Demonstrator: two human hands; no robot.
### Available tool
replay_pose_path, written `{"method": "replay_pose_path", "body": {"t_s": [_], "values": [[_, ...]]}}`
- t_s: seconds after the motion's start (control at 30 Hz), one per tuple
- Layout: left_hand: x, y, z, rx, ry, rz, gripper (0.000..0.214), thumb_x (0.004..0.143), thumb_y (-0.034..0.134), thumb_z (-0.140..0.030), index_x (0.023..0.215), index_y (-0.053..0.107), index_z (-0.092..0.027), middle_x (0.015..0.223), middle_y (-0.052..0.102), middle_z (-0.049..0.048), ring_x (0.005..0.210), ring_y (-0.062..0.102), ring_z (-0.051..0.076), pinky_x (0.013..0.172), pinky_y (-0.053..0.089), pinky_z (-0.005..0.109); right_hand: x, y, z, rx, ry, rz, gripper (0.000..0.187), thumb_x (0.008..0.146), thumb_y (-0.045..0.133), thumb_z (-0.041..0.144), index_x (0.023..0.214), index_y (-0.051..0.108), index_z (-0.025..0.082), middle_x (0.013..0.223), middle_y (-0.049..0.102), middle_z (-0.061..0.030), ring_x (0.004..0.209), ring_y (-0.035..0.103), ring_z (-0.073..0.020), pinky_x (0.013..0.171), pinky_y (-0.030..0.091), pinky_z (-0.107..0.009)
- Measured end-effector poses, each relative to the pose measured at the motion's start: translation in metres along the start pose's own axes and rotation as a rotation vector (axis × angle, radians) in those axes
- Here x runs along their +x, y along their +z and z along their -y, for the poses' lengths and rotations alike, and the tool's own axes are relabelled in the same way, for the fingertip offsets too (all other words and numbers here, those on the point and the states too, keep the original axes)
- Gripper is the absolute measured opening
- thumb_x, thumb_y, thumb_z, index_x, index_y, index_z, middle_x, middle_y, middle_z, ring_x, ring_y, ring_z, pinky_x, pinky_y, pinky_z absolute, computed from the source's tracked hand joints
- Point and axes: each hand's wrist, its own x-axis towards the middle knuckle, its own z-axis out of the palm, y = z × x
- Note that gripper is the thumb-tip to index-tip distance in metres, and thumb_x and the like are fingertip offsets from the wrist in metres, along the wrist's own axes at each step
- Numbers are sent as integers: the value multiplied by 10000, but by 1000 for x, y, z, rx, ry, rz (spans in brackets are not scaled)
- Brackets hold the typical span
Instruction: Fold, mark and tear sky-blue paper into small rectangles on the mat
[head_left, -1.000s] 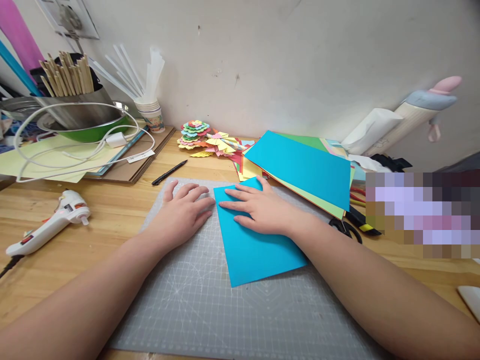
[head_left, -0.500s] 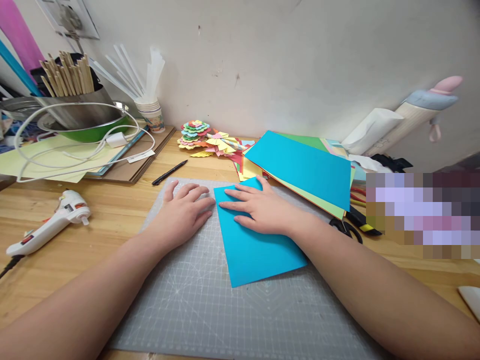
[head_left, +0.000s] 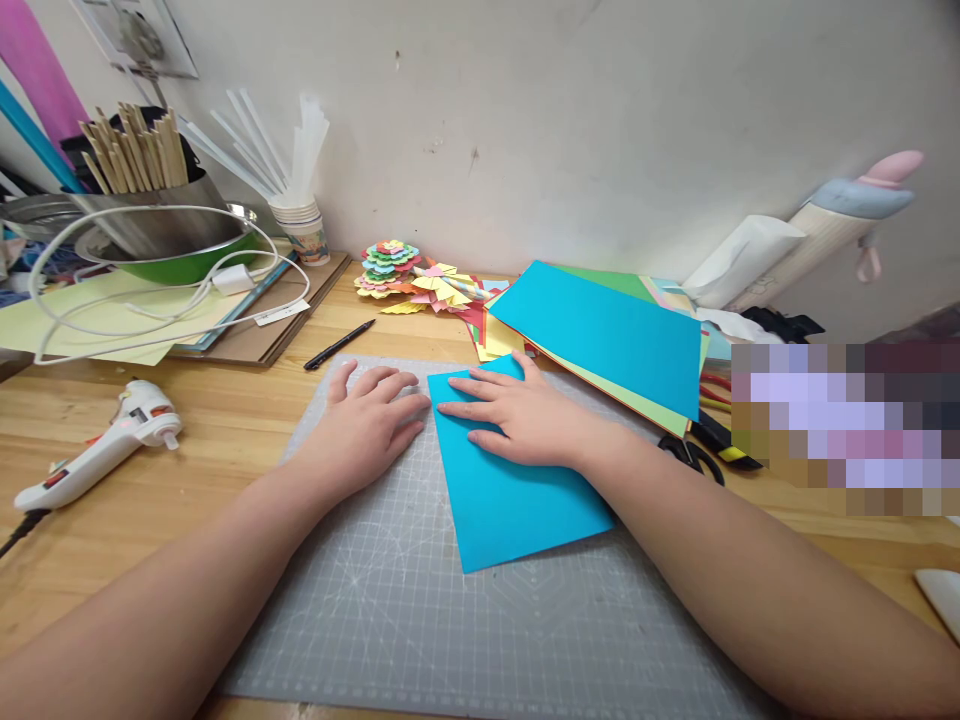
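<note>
Clock: centred on the blue sheet, twelve toward the wall.
Blue sheet [head_left: 517,515]: lying on the grey mat [head_left: 375,600], beneath the right hand; part of its right side is hidden by the hand and forearm.
Right hand [head_left: 525,415]: palm down on the blue sheet, fingers fanned and pointing toward nine and ten; it rests on the paper rather than gripping it.
Left hand [head_left: 367,425]: between nine and ten, palm down on the mat, fingers loosely spread, grasping nothing; one fingertip lies just beside the sheet's left edge, and whether it touches I cannot tell.
Paper pile [head_left: 600,330]: at one o'clock, a blue sheet on top, with green, yellow and red edges showing below.
Scissors [head_left: 688,455]: at three o'clock, black handles showing, the rest hidden; a black-and-yellow tool [head_left: 716,435] lies beside them.
Pen [head_left: 339,345]: at ten o'clock, black, on the wooden table [head_left: 225,420] just past the mat.
Glue gun [head_left: 97,460]: at nine o'clock, white, well apart from the left hand, nozzle turned toward the mat.
Paper flowers [head_left: 386,270]: at eleven o'clock, many-coloured, near the wall [head_left: 525,130].
Paper cups [head_left: 307,240]: between ten and eleven, stacked, holding white sticks [head_left: 304,160].
Metal pot [head_left: 165,225]: at ten o'clock, full of wooden sticks [head_left: 139,150], sitting in a green bowl [head_left: 187,262].
</note>
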Motion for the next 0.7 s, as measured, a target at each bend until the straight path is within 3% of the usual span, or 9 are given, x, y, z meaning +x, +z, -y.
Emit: {"method": "replay_pose_path", "body": {"t_s": [0.47,0.7], "values": [[-1,-1,-2,-13,-10,21,255,959,440,-372,1149,606,-336,1294,589,8,1250,466,263,1129,79,571,0,1,-1,29,-5,5,460,954,401,418,1413,426,411,1549,328,23,1431,272,-267,1118,-65,-632],[-4,-4,-21,-69,-98,45,446,867,517,-531,1195,569,-234,1334,558,86,1308,411,313,1135,55,594,0,2,-2,38,-7,5,460,958,390,428,1418,413,418,1553,319,21,1432,269,-269,1112,-46,-648]]}}
